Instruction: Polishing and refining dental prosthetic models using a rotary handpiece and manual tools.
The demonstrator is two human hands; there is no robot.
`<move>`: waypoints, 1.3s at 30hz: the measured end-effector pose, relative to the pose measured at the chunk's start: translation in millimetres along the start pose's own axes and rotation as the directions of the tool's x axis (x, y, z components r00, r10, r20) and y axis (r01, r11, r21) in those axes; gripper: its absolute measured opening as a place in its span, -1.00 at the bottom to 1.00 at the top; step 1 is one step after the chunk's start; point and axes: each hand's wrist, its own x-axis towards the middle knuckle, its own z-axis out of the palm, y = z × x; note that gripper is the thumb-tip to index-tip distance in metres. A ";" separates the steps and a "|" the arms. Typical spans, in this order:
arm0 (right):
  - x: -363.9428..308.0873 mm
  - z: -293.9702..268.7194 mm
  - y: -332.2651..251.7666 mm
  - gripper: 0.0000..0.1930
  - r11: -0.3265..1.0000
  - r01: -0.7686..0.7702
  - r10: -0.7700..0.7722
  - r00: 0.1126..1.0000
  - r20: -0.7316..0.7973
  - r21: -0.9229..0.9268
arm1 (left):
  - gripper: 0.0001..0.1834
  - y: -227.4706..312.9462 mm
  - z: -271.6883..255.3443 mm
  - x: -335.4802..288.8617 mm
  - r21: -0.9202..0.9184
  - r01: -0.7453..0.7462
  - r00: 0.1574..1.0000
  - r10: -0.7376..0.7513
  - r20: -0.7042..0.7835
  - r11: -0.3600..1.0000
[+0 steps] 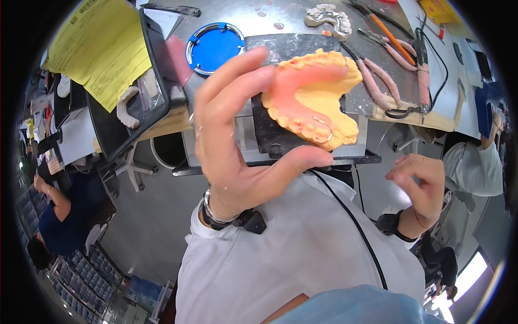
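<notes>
My left hand [232, 135] is closed around a yellow plaster dental model [329, 105], with the thumb along its near edge and fingers at its left side. A pink denture base [288, 92] follows the arch, and a thin bent wire clasp [326, 125] shows on the near side. The model is raised over the bench, teeth toward the outer edge. Off to the right, lower than the model and apart from it, my right hand [418, 186] has its fingers curled in. Its fingertips are partly hidden, so anything between them cannot be made out.
Pink-handled pliers [380, 81], an orange-handled tool [394, 38] and a corded handpiece [422, 81] lie at the right. Behind stand a blue disc with coiled wire [216, 48] and another dental cast [329, 20]. At left, a black tray [156, 59] bears yellow paper [100, 48]. Other people sit nearby.
</notes>
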 end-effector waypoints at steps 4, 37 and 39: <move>-52.1 -14.4 113.7 -0.74 0.851 -0.477 0.523 0.807 -0.273 0.220 | -0.48 7.4 -6.4 -15.5 0.195 -0.208 0.954 0.243 -0.178 0.959; -95.1 100.3 215.2 -0.61 0.073 -0.081 0.535 0.844 0.030 0.994 | -0.82 32.1 160.2 -100.5 -0.251 0.682 0.640 -0.394 0.660 0.687; -97.0 91.3 199.3 -0.59 0.024 -0.065 0.356 0.933 0.052 0.998 | -0.78 27.3 159.5 -106.1 -0.240 0.702 0.633 -0.433 0.642 0.670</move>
